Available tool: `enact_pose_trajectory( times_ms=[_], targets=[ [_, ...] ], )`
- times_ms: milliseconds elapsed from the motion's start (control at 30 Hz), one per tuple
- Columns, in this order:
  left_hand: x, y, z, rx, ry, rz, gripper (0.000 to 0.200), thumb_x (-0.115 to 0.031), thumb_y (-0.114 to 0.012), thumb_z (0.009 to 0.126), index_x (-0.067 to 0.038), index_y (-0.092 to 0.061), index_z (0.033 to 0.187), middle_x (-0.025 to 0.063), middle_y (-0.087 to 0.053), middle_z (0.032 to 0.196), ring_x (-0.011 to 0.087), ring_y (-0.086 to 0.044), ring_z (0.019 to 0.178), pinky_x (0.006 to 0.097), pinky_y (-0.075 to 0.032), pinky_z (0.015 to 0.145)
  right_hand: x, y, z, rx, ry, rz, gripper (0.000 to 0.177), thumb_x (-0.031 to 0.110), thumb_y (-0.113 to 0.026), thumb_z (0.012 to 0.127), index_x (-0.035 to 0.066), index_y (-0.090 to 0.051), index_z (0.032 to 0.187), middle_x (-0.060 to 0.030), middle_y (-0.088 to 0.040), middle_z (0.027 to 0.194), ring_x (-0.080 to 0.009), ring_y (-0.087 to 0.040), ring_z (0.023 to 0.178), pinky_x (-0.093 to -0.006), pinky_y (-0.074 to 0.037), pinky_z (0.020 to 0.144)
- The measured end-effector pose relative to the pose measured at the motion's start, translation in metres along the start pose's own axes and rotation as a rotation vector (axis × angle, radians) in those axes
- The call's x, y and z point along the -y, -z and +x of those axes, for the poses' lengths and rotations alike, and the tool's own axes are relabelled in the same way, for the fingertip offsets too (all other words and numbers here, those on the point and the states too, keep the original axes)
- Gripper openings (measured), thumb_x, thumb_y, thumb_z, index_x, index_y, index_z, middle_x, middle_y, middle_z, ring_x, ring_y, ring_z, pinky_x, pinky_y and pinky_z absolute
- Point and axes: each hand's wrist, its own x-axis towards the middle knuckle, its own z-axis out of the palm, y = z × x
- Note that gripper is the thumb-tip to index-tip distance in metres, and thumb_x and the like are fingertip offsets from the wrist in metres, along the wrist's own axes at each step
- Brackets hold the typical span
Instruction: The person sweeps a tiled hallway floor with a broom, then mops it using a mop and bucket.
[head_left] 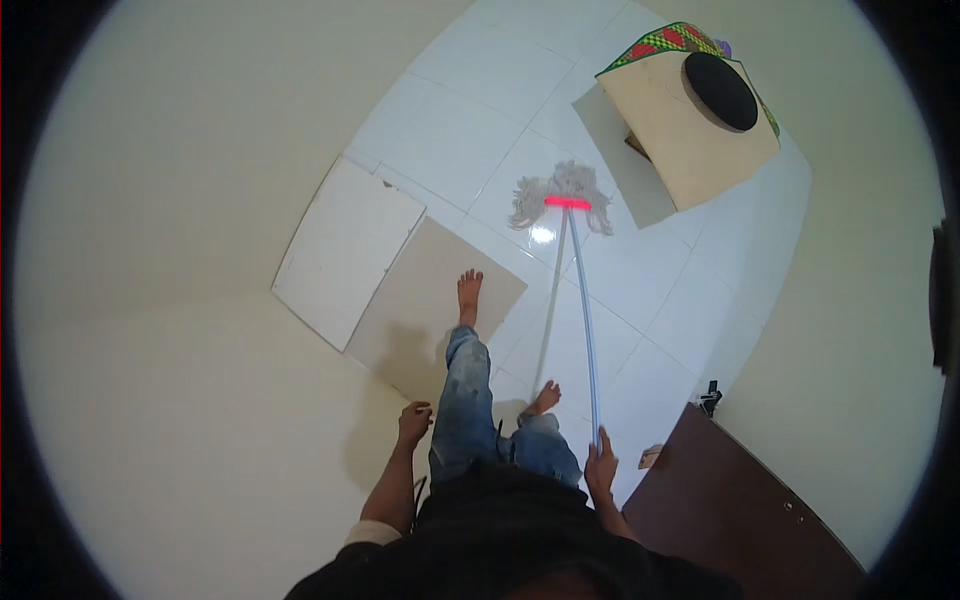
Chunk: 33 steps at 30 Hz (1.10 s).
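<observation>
The right hand (601, 468) is closed around the near end of the mop (588, 330), whose head lies far from the grip on the tiled floor (500, 110); the left hand (415, 421) is empty, fingers loosely curled.

A mop head (577, 185) rests on the floor (475, 120) between a panel (347, 252) at its left edge and a table (660, 130), far right, bearing a disc (720, 92).
</observation>
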Motion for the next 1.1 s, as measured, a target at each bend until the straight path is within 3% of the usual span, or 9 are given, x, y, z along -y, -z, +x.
enact_pose_trajectory(
  times_ms=[200,233,333,467,633,733,933,1033,1100],
  targets=[
    [-0.095,0.107,0.068,-0.014,0.154,-0.068,0.031,-0.018,-0.059,0.087,-0.006,-0.061,0.116,0.0115,-0.067,0.096,0.0187,-0.069,0.08,0.0299,-0.053,0.064,0.238,-0.081,0.252,-0.292,0.179,0.256,0.058,0.012,-0.056,0.089,0.017,-0.037,0.144,-0.0184,-0.06,0.122,-0.0381,-0.063,0.082,-0.0455,-0.048,0.075],
    [-0.112,0.123,0.079,-0.012,0.113,-0.074,0.032,-0.018,-0.058,0.088,-0.006,-0.06,0.117,0.0103,-0.065,0.097,0.019,-0.067,0.081,0.0312,-0.052,0.067,0.292,-0.089,0.293,-0.266,0.107,0.374,0.058,0.007,-0.059,0.087,0.011,-0.04,0.142,-0.0209,-0.056,0.128,-0.0355,-0.06,0.107,-0.0383,-0.048,0.088],
    [-0.168,0.162,0.095,-0.056,0.066,-0.103,0.033,-0.019,-0.057,0.089,-0.006,-0.059,0.119,0.009,-0.063,0.097,0.019,-0.066,0.083,0.0323,-0.052,0.071,0.381,-0.179,0.449,-0.357,0.207,0.407,0.053,0.02,-0.058,0.089,0.007,-0.044,0.139,-0.0221,-0.059,0.121,-0.0375,-0.06,0.103,-0.0445,-0.047,0.088],
    [-0.219,0.205,0.106,-0.143,-0.021,-0.181,0.034,-0.019,-0.056,0.089,-0.006,-0.057,0.12,0.009,-0.063,0.099,0.0175,-0.065,0.085,0.0315,-0.051,0.073,0.529,-0.153,0.53,-0.322,0.313,0.247,0.056,0.015,-0.053,0.087,-0.006,-0.034,0.136,-0.0291,-0.06,0.099,-0.0441,-0.061,0.088,-0.0501,-0.049,0.08],
    [-0.25,0.195,0.128,-0.086,-0.04,-0.088,0.031,-0.02,-0.057,0.09,-0.005,-0.06,0.117,0.0091,-0.065,0.098,0.0164,-0.066,0.081,0.0293,-0.052,0.069,0.452,-0.109,0.529,-0.03,0.389,0.034,0.064,0.016,-0.052,0.09,-0.005,-0.022,0.143,-0.0378,-0.058,0.1,-0.0464,-0.062,0.083,-0.0534,-0.05,0.075],
    [-0.274,0.148,0.142,0.031,-0.098,-0.039,0.029,-0.02,-0.058,0.089,-0.005,-0.062,0.113,0.0104,-0.066,0.095,0.0165,-0.067,0.078,0.0284,-0.052,0.066,0.359,-0.058,0.469,0.069,0.359,-0.221,0.067,0.019,-0.05,0.092,0.005,-0.016,0.148,-0.031,-0.061,0.084,-0.0458,-0.061,0.073,-0.0554,-0.05,0.068],
    [-0.334,0.03,0.146,0.336,-0.284,0.016,0.026,-0.018,-0.059,0.088,-0.006,-0.062,0.11,0.0079,-0.065,0.088,0.0143,-0.065,0.075,0.0273,-0.051,0.066,0.213,-0.024,0.267,0.229,0.053,-0.379,0.067,0.029,-0.045,0.096,0.031,-0.006,0.151,-0.0267,-0.062,0.081,-0.0416,-0.062,0.069,-0.0557,-0.049,0.065],
    [-0.299,-0.046,0.132,0.522,-0.395,0.023,0.031,-0.024,-0.061,0.088,-0.008,-0.06,0.115,0.0049,-0.062,0.089,0.0131,-0.063,0.075,0.0264,-0.05,0.064,0.172,-0.032,0.115,0.328,-0.021,-0.302,0.068,0.029,-0.045,0.096,0.031,-0.005,0.151,-0.0217,-0.063,0.07,-0.04,-0.061,0.059,-0.0569,-0.046,0.057],
    [-0.29,-0.077,0.097,0.725,-0.095,0.062,0.042,-0.026,-0.065,0.085,-0.005,-0.056,0.12,0.0081,-0.062,0.093,0.0171,-0.064,0.074,0.0305,-0.051,0.063,0.161,-0.026,0.023,0.393,-0.091,-0.249,0.066,0.028,-0.047,0.096,0.028,-0.011,0.151,-0.0188,-0.059,0.061,-0.0398,-0.059,0.054,-0.0541,-0.043,0.051]
  ],
)
